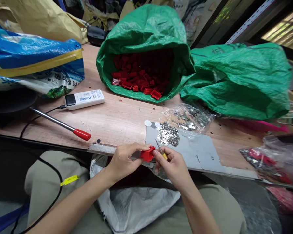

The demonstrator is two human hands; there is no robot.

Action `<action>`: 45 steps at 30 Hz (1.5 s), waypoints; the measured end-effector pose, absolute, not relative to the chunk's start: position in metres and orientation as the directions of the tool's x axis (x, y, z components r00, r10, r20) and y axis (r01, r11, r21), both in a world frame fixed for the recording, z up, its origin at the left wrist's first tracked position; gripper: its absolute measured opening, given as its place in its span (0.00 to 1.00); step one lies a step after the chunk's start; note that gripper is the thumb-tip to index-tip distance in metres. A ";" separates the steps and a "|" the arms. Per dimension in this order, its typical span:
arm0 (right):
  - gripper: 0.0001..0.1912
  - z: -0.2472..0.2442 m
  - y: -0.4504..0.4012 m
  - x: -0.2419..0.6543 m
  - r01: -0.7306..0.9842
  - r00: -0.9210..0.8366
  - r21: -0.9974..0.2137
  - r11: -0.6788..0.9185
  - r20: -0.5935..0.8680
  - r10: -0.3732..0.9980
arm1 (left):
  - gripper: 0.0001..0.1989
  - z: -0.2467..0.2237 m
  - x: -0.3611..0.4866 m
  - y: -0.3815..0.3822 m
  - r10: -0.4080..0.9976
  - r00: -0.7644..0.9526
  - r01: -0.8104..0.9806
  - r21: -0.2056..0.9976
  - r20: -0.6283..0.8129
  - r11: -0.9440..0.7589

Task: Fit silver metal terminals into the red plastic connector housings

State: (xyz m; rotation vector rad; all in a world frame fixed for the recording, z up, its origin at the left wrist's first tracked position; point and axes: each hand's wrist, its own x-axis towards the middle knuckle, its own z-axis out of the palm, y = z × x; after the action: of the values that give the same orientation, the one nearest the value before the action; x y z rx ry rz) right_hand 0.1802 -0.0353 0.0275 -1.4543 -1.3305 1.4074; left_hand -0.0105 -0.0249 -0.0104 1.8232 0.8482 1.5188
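Note:
My left hand [127, 159] pinches a small red plastic part [147, 154] between thumb and fingers, just over the table's front edge. My right hand [169, 162] touches the part's right side with thumb and fingertips. The same hand also holds a thin pointed tool with a yellow handle [164, 155], its metal tip pointing up and left. Behind the hands, a pile of small shiny metal pieces [168, 135] lies on a grey mat [202, 151]. Anything else between my right fingertips is too small to make out.
A green sack [146, 29] holding red parts [141, 79] lies open at the back, beside another green sack [241, 78]. A clear bag of metal pieces [190, 117], a red-handled rod [81, 134] and a white device [85, 98] rest on the table [117, 118]. A white sack [139, 206] hangs below.

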 end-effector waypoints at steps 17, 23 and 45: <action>0.27 0.035 -0.040 0.174 -0.161 -0.310 -0.816 -0.555 -0.492 0.813 | 0.12 0.002 -0.008 -0.029 0.954 0.188 -0.261 0.948 0.235 -0.183; 0.14 0.037 0.039 0.205 0.880 0.105 -0.474 0.014 0.223 0.969 | 0.12 -0.006 -0.010 -0.022 0.964 0.123 -0.062 0.971 0.236 -0.230; 0.11 0.044 0.127 0.224 0.877 -0.452 0.173 0.449 -0.020 0.892 | 0.13 0.000 -0.011 -0.016 0.991 0.112 -0.224 0.974 0.068 -0.042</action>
State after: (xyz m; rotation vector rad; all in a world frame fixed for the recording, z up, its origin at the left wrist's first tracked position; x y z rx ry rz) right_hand 0.2237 0.1271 0.0440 -1.6940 -2.7638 -0.2235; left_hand -0.0113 -0.0160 0.0002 1.1368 0.9322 1.2586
